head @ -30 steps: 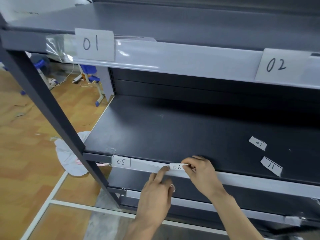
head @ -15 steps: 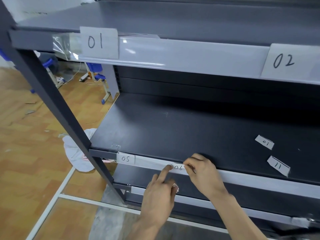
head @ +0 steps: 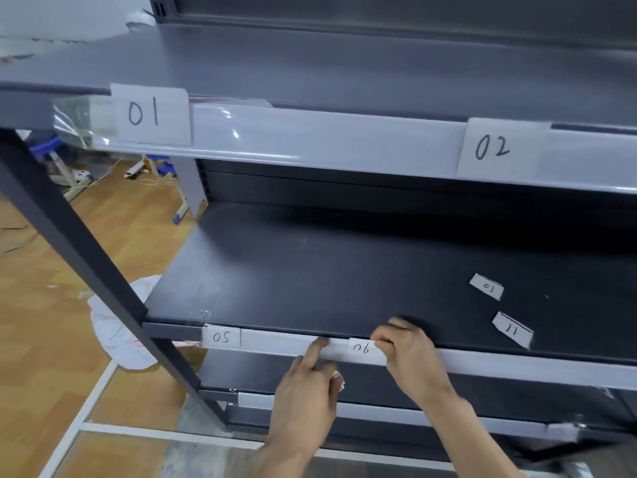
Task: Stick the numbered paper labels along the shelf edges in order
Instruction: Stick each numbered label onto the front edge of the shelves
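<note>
While at the shelf edge [head: 282, 345]: right hand [head: 410, 360], pinch on label 06 [head: 362, 348]; left hand [head: 306, 398], grip unclear.

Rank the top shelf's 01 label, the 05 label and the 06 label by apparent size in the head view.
1. 01 label, clearly largest, though nearer the camera.
2. 05 label and 06 label look alike; the right hand hides 06's edge.

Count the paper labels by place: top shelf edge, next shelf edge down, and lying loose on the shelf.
Top shelf edge: 2, label 01, label 02
Next shelf edge: 2, label 05, label 06
Loose on shelf: 2, rear loose label, label 11
Total: 6
</note>
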